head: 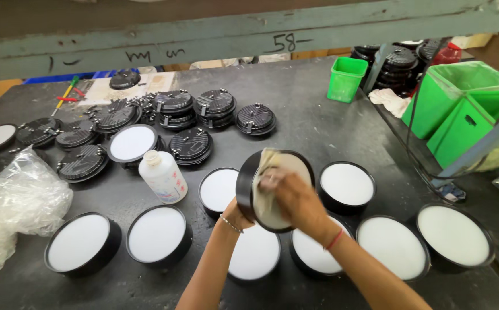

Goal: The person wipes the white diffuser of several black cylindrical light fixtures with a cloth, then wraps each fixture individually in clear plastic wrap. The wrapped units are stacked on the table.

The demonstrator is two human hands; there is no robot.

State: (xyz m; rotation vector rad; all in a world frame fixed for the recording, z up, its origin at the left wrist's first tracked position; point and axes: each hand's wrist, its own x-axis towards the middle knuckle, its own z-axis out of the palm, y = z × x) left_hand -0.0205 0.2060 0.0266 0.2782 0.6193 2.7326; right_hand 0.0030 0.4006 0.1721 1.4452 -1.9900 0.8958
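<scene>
Held upright above the dark grey worktop (318,115), near the middle of the scene: a round black-rimmed lamp with a white face (261,192), tilted on edge. Left hand (239,213) cupped under its lower left rim, fingers hidden behind the housing, so grip clear but finger pose impossible to tell exactly. Right hand (296,202) pressed flat against the white face, fingers closed over a crumpled pale cloth (268,189), blurred as if rubbing. Around the held lamp, lying face up on the worktop: a white-faced round lamp (347,185) just to the right, another (218,189) just to the left, two more to the near left (157,233) (80,241), and three in the near row to the right (313,254) (393,247) (454,235). No telling from the faces which are already wiped and which not. Just beside the left lamps, a white plastic bottle with a label (164,176), standing slightly tilted. Farther off to the left, a heap of black ribbed round housings (192,112) lying back side up, several stacked in pairs, apparently untouched. Crumpled clear plastic bags (28,192) at the left edge; green plastic bins (461,109) at the far right. Judging by the spread, one piece in hand, many left.
</scene>
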